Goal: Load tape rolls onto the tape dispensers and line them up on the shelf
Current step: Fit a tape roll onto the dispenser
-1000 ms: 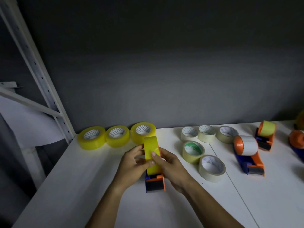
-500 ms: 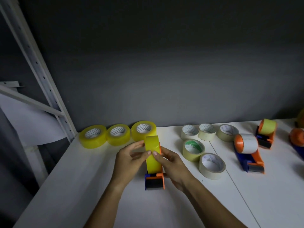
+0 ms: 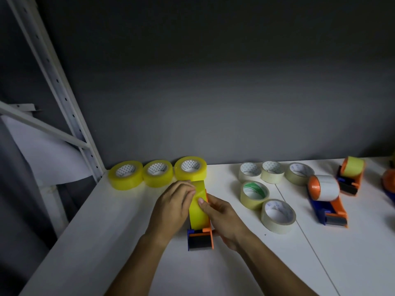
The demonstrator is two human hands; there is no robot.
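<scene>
Dim grey wall behind, white shelf [image 3: 111, 242] in front – slotted upright [image 3: 64, 97] at its left rear corner.

Yellow roll [image 3: 198, 205] stands on edge on the orange-and-blue dispenser [image 3: 201, 237], mid-shelf toward the front edge. Left hand [image 3: 171, 208] wraps the roll's left face, fingertips curled onto the tread near the top. Right hand [image 3: 224, 218] cups the dispenser's right side, thumb pressed on the tread lower down. Both hands clamped on the assembly, nothing slack.

Change over the last second: the roll sat higher and a bit askew above the frame, both thumbs on its top; now it is lower and squarer, and the thumbs have split – one high, one further down. Reads as the roll seating on the hub, and the hands possibly hunting the tape's free end. I can't tell whether the end has lifted.

Stock: three yellow rolls [image 3: 158, 173] flat along the back edge left of the hands, nearest one almost touching the held roll. Five pale rolls [image 3: 277, 213] flat to the right. Two loaded dispensers further right – white tape [image 3: 324, 197] and yellowish tape [image 3: 350, 175] – angled, not in a row. Another orange one is cut off at the right edge.

Judgement: third dispenser nearly loaded; lining up not started.
</scene>
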